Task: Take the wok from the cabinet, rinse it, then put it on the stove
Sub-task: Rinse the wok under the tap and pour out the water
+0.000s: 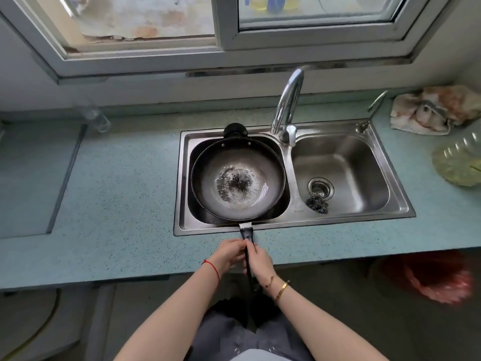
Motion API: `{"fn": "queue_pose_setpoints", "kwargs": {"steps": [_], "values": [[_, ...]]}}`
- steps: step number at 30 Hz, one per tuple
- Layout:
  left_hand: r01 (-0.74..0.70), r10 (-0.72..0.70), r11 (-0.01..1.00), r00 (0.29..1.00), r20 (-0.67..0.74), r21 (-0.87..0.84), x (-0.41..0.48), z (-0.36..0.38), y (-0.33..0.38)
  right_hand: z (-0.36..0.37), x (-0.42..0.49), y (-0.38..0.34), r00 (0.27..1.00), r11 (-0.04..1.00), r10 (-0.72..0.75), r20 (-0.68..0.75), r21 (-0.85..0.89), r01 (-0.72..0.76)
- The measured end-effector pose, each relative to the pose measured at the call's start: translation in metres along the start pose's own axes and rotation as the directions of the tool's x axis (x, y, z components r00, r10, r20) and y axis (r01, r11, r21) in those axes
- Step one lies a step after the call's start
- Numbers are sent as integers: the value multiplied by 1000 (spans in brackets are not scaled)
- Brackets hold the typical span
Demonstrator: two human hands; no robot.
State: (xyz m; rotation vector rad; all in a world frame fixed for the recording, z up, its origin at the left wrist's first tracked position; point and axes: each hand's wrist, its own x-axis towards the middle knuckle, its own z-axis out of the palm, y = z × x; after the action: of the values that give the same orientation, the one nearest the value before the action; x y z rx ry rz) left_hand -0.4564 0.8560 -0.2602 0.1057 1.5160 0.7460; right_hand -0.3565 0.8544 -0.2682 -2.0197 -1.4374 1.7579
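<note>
Tumbler (95, 118) on counter at 10 o'clock, wok (238, 178) in left sink basin (195, 209), shallow water pooled in its bottom, handle (246, 234) toward 6 o'clock, left hand (229, 252) and right hand (260, 259) both curled round it, right basin (364, 165) holding steel scrubber (317, 204) beside drain, glass bowl (460, 162) at 3 o'clock.
</note>
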Motion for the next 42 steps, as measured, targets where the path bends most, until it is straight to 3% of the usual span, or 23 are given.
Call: {"fn": "queue_pose_setpoints", "kwargs": {"steps": [6, 11, 16, 20, 23, 26, 29, 32, 37, 42], "values": [[4, 18, 993, 983, 180, -121, -14, 5, 13, -3, -15, -4, 965, 990, -142, -220, -33, 138], [7, 44, 973, 976, 214, -230, -22, 10, 17, -8, -18, -8, 950, 980, -192, -245, -91, 175], [5, 86, 946, 960, 268, -323, -31, 12, 11, -17, -29, 1, 886, 901, -363, -287, -352, 255], [-36, 151, 930, 945, 291, -366, -40, 15, 13, -34, -32, 3, 847, 828, -469, -251, -459, 322], [-88, 203, 921, 939, 277, -379, -47, 15, 12, -45, -33, -3, 858, 832, -479, -187, -407, 376], [-141, 241, 917, 941, 236, -374, -51, 9, 9, -46, -37, -9, 896, 890, -433, -96, -207, 407], [-188, 264, 917, 947, 182, -352, -54, 1, 7, -41, -41, -13, 936, 935, -351, -33, 38, 353], [-225, 277, 925, 951, 138, -307, -55, -6, 4, -35, -46, -17, 951, 942, -309, 12, 140, 304], [-244, 283, 929, 953, 106, -279, -58, -12, 4, -23, -53, -27, 974, 951, -228, 14, 219, 219], [-216, 288, 918, 940, 183, -333, -65, -16, 9, -20, -57, -34, 963, 960, -268, -39, 68, 270]]}}
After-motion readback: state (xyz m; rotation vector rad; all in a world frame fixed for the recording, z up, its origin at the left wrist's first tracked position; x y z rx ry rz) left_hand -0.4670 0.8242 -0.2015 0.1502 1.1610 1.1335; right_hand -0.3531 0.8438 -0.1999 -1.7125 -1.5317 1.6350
